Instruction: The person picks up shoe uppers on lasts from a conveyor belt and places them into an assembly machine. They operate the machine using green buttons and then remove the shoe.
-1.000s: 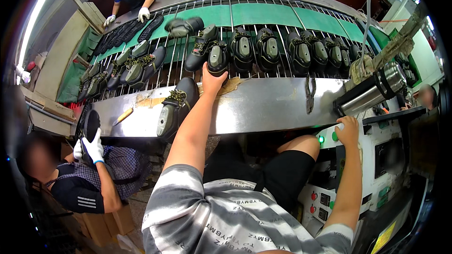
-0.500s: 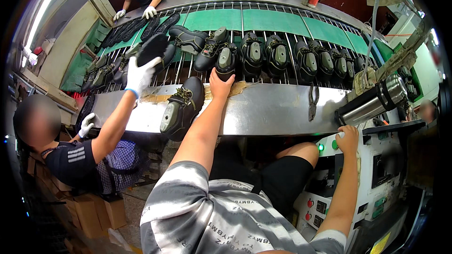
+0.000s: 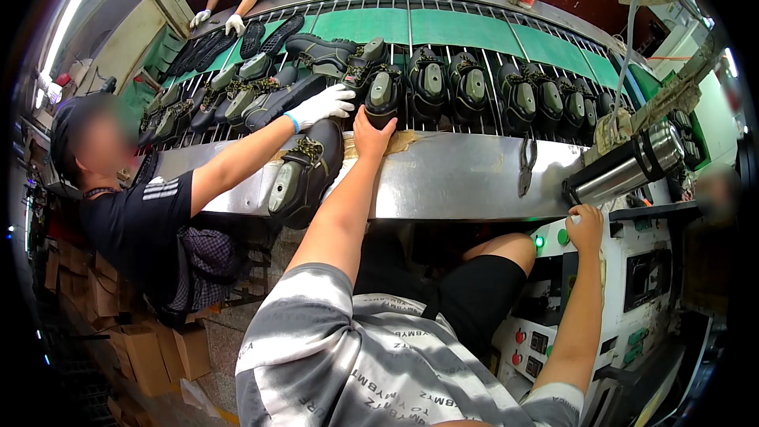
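My left hand (image 3: 373, 134) is closed round the near end of a black work shoe (image 3: 383, 93), which has a grey-green shoe last inside and sits on the roller rack. At the right, my right hand (image 3: 585, 228) rests with curled fingers on the top corner of the white control panel (image 3: 545, 269), beside a green button (image 3: 563, 236). Another black shoe (image 3: 307, 170) with a last in it lies on the metal ledge, left of my left forearm. A co-worker's white-gloved hand (image 3: 322, 108) reaches just above that shoe.
More lasted shoes (image 3: 466, 87) line the rack, with black soles (image 3: 281, 34) on the green belt (image 3: 451, 32) behind. Pliers (image 3: 526, 166) and a steel flask (image 3: 624, 164) lie on the metal ledge (image 3: 451, 178). Two people work across the line; cardboard boxes (image 3: 150, 352) stand on the floor.
The co-worker at left has set the black sole-side piece down among the shoes and swung the gloved hand right, towards the ledge shoe. My hands have stayed in place.
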Tool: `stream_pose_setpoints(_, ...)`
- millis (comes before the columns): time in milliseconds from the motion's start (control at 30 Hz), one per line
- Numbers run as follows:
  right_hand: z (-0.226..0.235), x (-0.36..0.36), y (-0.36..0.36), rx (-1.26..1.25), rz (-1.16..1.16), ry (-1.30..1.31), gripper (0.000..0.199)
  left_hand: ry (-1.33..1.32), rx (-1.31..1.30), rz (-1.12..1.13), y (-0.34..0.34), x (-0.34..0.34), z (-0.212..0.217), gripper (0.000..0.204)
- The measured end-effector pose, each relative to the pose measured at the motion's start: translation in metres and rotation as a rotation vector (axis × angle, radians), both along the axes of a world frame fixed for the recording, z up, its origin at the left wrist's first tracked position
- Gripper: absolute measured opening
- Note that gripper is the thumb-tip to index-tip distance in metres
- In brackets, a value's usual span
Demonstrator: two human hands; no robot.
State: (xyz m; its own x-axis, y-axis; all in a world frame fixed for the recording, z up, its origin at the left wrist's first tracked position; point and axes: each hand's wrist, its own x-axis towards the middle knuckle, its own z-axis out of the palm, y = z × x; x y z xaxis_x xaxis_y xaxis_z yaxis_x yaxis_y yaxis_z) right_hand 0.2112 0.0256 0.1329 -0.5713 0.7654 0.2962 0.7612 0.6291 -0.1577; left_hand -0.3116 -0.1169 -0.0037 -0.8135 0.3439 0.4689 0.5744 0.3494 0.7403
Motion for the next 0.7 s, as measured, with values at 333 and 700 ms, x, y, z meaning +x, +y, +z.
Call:
stream_pose_setpoints(333,0.001,-0.002,0.0,0.02,0.008,-0.008,0.009,0.024,-0.027,-0.018,0.0,-0.004,-0.005,0.093)
stream_pose_setpoints(700,-0.002,-0.007,-0.002,0.041,0.028,-0.016,0.012,0.042,-0.058,0.003,0.01,-0.012,-0.007,0.093)
